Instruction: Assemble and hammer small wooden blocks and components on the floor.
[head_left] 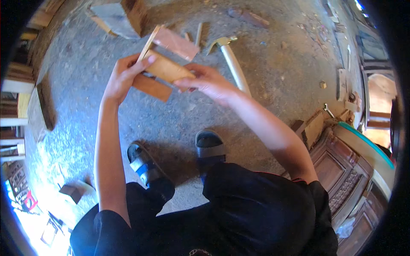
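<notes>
My left hand (121, 77) is closed around one end of a light wooden block (167, 68), its thumb lying on the top face. My right hand (207, 81) grips the block's other end, fingers wrapped at the corner. At the left end a thin wooden strip (148, 44) stands crosswise against the block. A pinkish board (176, 43) reaches out from near the strip's far end. Below the block, a browner board (153, 88) sticks out by my left hand; whether it joins the strip is hidden. Just right of my right hand, a claw hammer (232, 64) lies on the floor.
A large wooden block (115, 18) stands at the far left on the concrete floor (171, 115). Beyond the hammer lie a narrow wood stick (199, 34) and a brown wood piece (250, 18). Carved wooden panels (335, 164) lean at the right, near a wrench (328, 110).
</notes>
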{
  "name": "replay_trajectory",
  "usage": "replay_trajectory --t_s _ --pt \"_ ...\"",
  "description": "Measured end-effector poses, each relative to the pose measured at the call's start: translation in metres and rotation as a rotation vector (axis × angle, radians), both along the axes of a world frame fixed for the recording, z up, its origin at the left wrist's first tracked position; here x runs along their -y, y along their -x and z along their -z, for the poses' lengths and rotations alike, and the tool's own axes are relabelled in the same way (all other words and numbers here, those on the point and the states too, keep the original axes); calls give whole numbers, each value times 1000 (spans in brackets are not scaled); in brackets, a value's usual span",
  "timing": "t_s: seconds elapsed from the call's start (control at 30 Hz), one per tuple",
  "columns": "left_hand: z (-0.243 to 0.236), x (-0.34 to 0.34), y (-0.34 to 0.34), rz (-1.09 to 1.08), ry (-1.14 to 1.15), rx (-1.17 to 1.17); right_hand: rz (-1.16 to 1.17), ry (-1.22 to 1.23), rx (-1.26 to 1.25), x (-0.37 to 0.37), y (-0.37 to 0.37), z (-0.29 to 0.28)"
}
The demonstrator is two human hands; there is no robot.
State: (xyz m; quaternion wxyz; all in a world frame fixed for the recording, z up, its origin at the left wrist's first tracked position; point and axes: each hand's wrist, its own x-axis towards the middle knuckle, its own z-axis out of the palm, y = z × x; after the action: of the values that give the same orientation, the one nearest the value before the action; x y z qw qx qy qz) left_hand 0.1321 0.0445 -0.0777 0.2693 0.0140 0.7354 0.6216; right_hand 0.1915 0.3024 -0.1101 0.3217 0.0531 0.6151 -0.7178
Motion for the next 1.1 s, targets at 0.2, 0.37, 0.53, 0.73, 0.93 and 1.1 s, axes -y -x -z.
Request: replay_trajectory --t_s 0.2,0.37,0.53,0.73,0.93,1.1 --pt "-18 -3 24 8 53 -133 19 -31 -125 -9 29 -4" --pt "-35 -14 39 52 80 -134 -30 -37 -122 -28 45 -28" --pt "-60 -15 45 92 57 -119 -57 -5 -164 -36 48 -22" --pt "-76 -12 49 166 173 -110 -64 82 -90 -34 40 -14" --pt "-70 -14 49 212 134 -77 20 165 -37 -31 33 -18" --pt "-60 -5 44 332 285 -392 6 221 -55 -28 30 -13"
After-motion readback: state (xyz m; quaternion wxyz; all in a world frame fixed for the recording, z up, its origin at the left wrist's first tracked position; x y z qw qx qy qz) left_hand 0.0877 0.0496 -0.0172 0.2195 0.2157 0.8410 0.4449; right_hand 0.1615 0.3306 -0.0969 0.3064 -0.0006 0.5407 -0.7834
